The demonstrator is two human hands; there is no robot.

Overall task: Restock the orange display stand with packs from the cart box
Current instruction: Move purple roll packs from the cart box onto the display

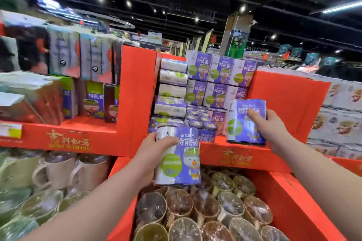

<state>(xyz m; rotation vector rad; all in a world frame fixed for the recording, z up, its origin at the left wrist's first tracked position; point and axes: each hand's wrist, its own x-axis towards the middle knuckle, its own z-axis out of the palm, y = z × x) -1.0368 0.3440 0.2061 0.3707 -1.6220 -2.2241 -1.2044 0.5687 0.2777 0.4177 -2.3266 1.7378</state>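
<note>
My left hand (150, 154) grips a purple-and-white pack (179, 159) with a cartoon duck, held upright just in front of the orange display stand (137, 92). My right hand (268, 129) holds a second, matching pack (244, 123) at the front right of the stand's middle shelf, its base resting on or just above the shelf edge. Behind both, the shelf holds stacked rows of the same purple packs (217, 84), with white packs (172, 92) piled on their sides at the left. The cart box is out of view.
A left shelf of the stand carries boxed goods (78, 58) and more purple packs. Below are orange bins with wrapped round bowls (205, 211) and wrapped mugs (58, 168). An orange divider panel (290, 100) rises at the right, with printed boxes (337, 115) beyond.
</note>
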